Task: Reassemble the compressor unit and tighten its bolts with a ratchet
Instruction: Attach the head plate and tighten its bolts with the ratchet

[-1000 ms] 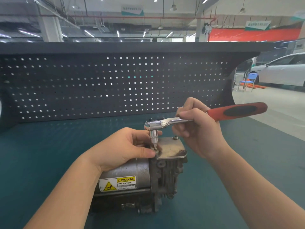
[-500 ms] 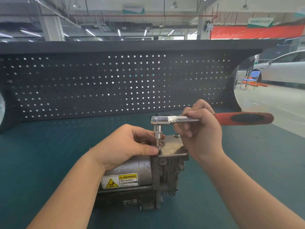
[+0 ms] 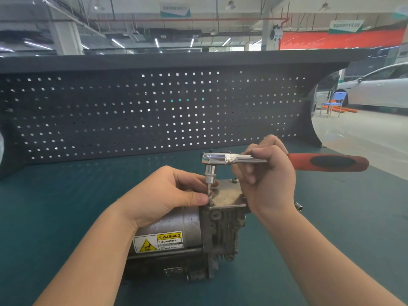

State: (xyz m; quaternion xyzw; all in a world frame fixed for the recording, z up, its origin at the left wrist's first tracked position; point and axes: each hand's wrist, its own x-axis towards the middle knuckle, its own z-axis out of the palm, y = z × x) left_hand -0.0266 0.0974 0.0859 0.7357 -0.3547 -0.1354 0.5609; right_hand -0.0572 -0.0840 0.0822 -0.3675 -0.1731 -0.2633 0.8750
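Observation:
The compressor unit (image 3: 192, 226) lies on the green bench mat, its silver cylinder carrying a yellow warning label. A flat metal cover plate (image 3: 227, 193) sits on top of its cast housing. My left hand (image 3: 167, 195) rests on the cylinder, and its thumb and fingers pinch a bolt (image 3: 210, 196) at the plate's near left corner. My right hand (image 3: 267, 180) grips the shaft of a ratchet (image 3: 326, 161) with a red and black handle. The ratchet's bit points straight down onto that bolt. A second bolt (image 3: 234, 180) stands at the plate's far corner.
A dark perforated back panel (image 3: 154, 111) closes off the far side of the bench. A small socket (image 3: 299, 206) lies on the mat right of my right wrist. Beyond the bench's right end are an open floor, a blue chair and a white car.
The ratchet handle has swung down from tilted to level, and its head has lifted slightly. My left hand stays on the bolt.

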